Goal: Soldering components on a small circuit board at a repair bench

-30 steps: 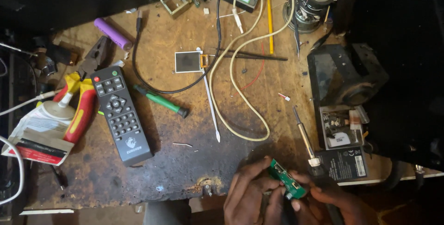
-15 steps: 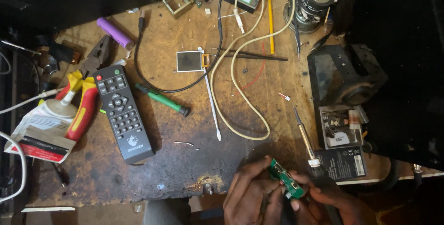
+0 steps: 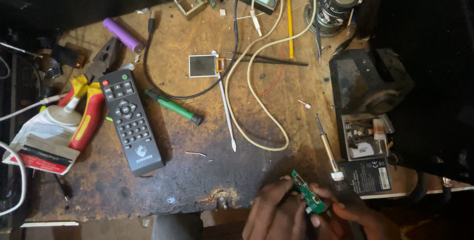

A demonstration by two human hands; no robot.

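1. The person's left hand (image 3: 273, 212) and right hand (image 3: 356, 216) meet at the near edge of the worn, scorched wooden workbench (image 3: 197, 171), at the bottom of the view.
2. Between them sits a small green circuit board (image 3: 308, 198), narrow and tilted, with its far end pointing up and to the left over the bench edge.
3. The left hand's fingers are closed on the board's left side, and the right hand's fingers pinch its lower right end; both hands are clamped on the board.
4. Just beyond the right hand lies a soldering iron with a thin metal tip (image 3: 327, 146), angled toward the board.
5. Beside the iron, a flat black box with a label (image 3: 368, 175) rests at the bench's right edge, below a dark open casing (image 3: 368, 79).
6. A cream-coloured cable (image 3: 256, 97) loops across the middle of the bench, well apart from the hands.
7. Farther left lie a black remote control with grey buttons (image 3: 129, 121), a green-handled screwdriver (image 3: 173, 106) and red-and-yellow pliers (image 3: 86, 111).
8. A small square display panel (image 3: 202, 65) and a purple cylindrical cell (image 3: 122, 35) lie toward the far side.
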